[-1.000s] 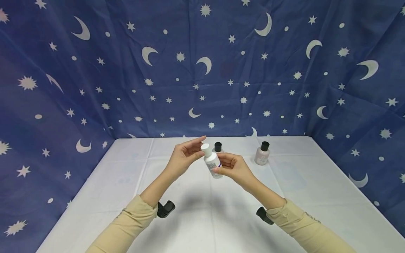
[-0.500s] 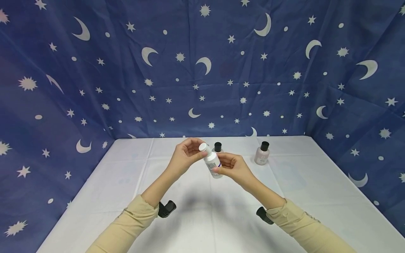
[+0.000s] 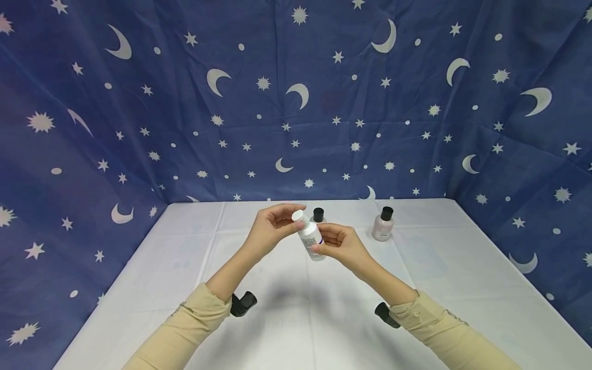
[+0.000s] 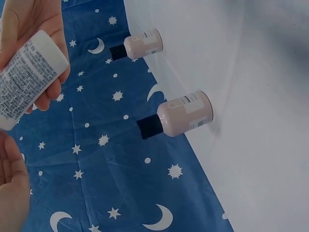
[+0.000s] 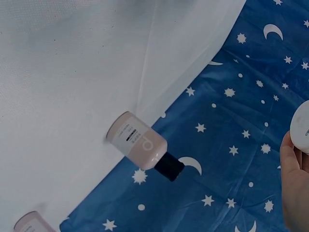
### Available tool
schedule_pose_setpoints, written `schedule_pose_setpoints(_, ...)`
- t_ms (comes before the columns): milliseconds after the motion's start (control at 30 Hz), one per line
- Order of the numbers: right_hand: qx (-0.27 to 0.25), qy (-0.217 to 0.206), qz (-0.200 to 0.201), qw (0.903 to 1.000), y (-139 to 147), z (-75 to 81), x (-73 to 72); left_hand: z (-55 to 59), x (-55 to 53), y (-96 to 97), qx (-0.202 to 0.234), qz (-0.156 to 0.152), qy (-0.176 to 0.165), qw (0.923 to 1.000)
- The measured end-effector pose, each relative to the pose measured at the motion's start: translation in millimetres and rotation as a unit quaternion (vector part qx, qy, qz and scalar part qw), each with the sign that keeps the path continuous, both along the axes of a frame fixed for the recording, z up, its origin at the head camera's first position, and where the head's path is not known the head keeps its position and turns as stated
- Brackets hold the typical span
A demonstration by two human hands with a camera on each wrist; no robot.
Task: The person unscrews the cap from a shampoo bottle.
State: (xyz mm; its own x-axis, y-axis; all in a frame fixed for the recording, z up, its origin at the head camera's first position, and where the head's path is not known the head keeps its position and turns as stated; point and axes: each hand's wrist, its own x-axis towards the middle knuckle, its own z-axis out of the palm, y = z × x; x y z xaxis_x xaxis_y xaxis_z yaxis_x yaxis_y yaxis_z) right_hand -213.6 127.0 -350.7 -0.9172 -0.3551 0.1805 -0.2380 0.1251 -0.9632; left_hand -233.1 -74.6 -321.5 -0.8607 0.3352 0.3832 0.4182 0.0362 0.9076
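A white bottle (image 3: 311,240) is held tilted above the table in the head view, its white cap (image 3: 298,215) leaning to the upper left. Around its lower body my right hand (image 3: 344,249) curls, thumb across the printed label. My left hand (image 3: 270,228) pinches at the cap, thumb on the near side, with the other fingers partly hidden behind. The left wrist view catches the bottle's base and dense label text, but the cap is out of frame. Two pinkish bottles with black caps stand farther back: one bottle (image 3: 383,228) to the right, another (image 3: 318,218) partly behind the white one.
A white cloth (image 3: 259,339) covers the table. Dark blue fabric (image 3: 296,144) with moons and stars hangs behind and along both sides. Black wrist mounts (image 3: 243,304) show at the sleeves. The right wrist view shows one pinkish bottle (image 5: 137,140) whole and another cut off.
My left fingers, spread beside the cap a second ago, have closed in on it, and the index finger has since straightened somewhat. The right hand and white bottle stay nearly in place.
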Motion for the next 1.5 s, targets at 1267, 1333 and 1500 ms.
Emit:
schedule_pose_setpoints(1267,-0.008,-0.006,-0.005,0.9999,2.4,5.1,-4.4,8.9,4.8,-6.4,0.006,0.012,-0.028,0.9995)
schedule_pose_setpoints(1333,-0.004,-0.008,-0.004,1.0000,1.9,5.3,-5.2,8.9,5.2,-6.7,0.004,0.014,-0.027,0.9995)
schedule_pose_setpoints(1500,0.005,-0.010,-0.001,0.9999,0.4,5.6,-7.1,7.8,5.5,-7.8,-0.012,0.017,-0.014,0.9997)
